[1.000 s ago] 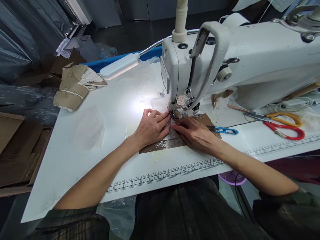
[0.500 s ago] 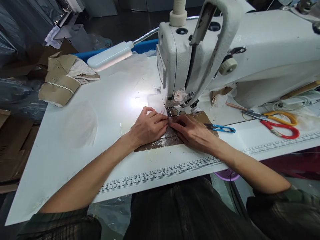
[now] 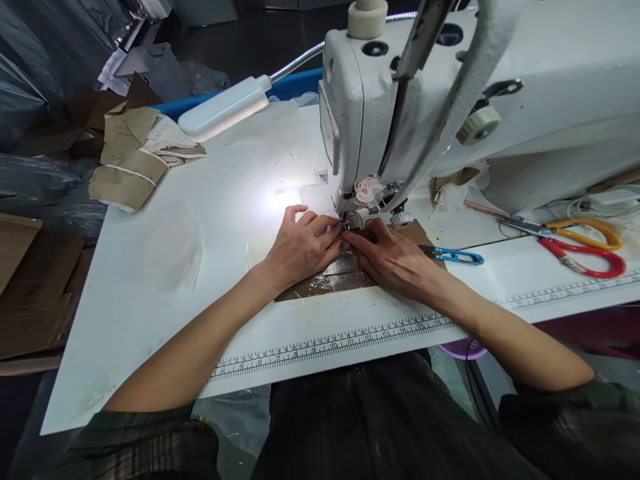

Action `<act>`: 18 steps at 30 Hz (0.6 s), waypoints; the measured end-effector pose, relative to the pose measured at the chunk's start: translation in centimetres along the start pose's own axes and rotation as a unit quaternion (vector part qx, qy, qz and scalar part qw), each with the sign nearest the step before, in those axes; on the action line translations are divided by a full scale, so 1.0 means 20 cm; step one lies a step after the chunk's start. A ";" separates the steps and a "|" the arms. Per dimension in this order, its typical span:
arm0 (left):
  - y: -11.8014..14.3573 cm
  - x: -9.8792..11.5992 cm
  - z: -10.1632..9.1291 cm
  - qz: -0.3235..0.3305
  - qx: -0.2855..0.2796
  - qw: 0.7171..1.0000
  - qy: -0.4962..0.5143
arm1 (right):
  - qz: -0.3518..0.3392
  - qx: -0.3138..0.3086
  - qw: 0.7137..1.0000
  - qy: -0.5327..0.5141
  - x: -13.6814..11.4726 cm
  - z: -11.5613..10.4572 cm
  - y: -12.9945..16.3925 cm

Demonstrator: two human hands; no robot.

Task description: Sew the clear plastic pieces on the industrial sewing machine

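Note:
At the presser foot [image 3: 345, 221] of a white sewing machine [image 3: 345, 107], my two hands meet almost fingertip to fingertip. My left hand [image 3: 303, 243] is closed, its fingers bent together just left of the foot. From the right, my right hand [image 3: 395, 260] pinches with its forefinger pointing at the needle area. Whatever small piece lies between the fingertips is hidden. Both hands rest over a brown sheet [image 3: 325, 287] with shiny clear tape on it, lying on the white table [image 3: 240, 293]. Blue thread snips [image 3: 457, 256] lie beside my right wrist, their blades partly on the sheet.
A lit lamp [image 3: 225, 108] shines on the table left of the needle. Scissors with red and yellow handles [image 3: 583, 248] lie at the right. A tied bundle in brown paper [image 3: 127, 167] sits at the left rear. A printed ruler [image 3: 340, 345] runs along the front edge.
The view has shifted slightly, so the table and machine appear moved right. Both hands stay at the presser foot, their fingertips barely changed.

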State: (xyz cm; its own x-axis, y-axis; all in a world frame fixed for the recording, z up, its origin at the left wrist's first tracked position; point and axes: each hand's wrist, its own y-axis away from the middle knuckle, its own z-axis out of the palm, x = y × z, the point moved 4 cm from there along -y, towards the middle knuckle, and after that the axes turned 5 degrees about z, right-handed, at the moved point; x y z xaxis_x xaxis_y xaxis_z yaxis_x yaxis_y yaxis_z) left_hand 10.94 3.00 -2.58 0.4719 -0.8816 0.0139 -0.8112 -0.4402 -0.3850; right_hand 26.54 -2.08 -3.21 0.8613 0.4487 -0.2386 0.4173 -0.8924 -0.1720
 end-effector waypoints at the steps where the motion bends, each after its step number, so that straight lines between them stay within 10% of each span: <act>1: 0.00 0.00 0.00 -0.001 -0.001 1.000 -0.005 | 0.006 0.007 1.000 -0.021 0.02 0.00 0.00; 10: -0.01 -0.06 -0.12 -0.018 0.016 1.000 -0.001 | 0.111 0.019 0.974 -0.199 0.19 -0.10 0.00; 18: 0.01 0.00 -0.12 0.024 -0.045 0.995 0.088 | 0.073 -0.058 0.977 -0.189 0.17 -0.15 -0.04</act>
State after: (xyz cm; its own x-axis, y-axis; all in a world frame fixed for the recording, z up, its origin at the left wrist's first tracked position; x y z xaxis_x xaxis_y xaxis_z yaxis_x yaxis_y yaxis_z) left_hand 10.02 2.46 -0.49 0.3707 -0.9147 0.1611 -0.8630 -0.4033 -0.3043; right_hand 30.04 0.04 -1.10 0.7539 0.2827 -0.5931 0.3478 -0.9375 -0.0048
